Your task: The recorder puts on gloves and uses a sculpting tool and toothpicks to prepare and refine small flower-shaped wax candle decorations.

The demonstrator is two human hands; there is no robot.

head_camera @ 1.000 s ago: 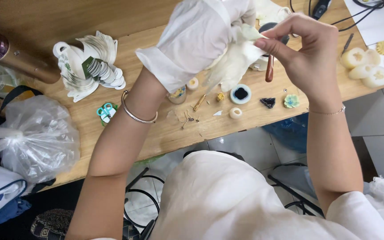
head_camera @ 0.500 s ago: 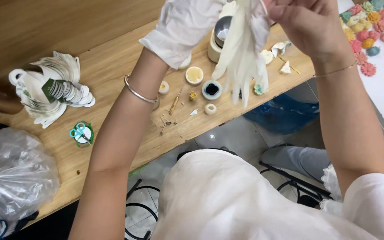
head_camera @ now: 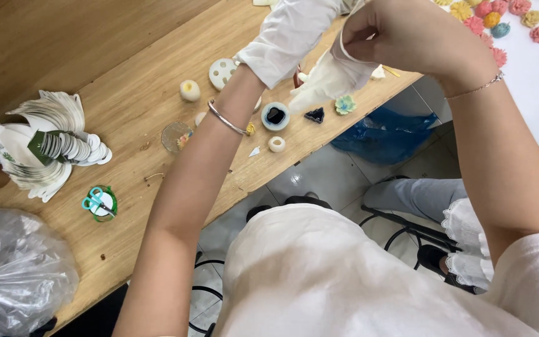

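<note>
Since half a second ago, both hands are sitting higher in the head view and the loose white latex glove (head_camera: 329,78), which was dangling with its fingers hanging long, is now bunched up short under the right hand (head_camera: 407,37). Nearest, the person's white blouse (head_camera: 344,281) is filling the lower frame. Above it, the left forearm with its silver bangle (head_camera: 226,118) is reaching up over the wooden table (head_camera: 126,93); the left hand (head_camera: 294,28) is already inside a white glove, but its fingers are running out of frame, so whether they are curled or spread cannot be told. The right hand, bare, is curled closed, pinching the loose glove's cuff, seemingly to spread its opening. Beyond, on the table, a round white mould with a dark centre (head_camera: 275,116) and a small green flower piece (head_camera: 345,104) are lying just under the glove. Farther left, small green scissors (head_camera: 99,203) are resting apart.
</note>
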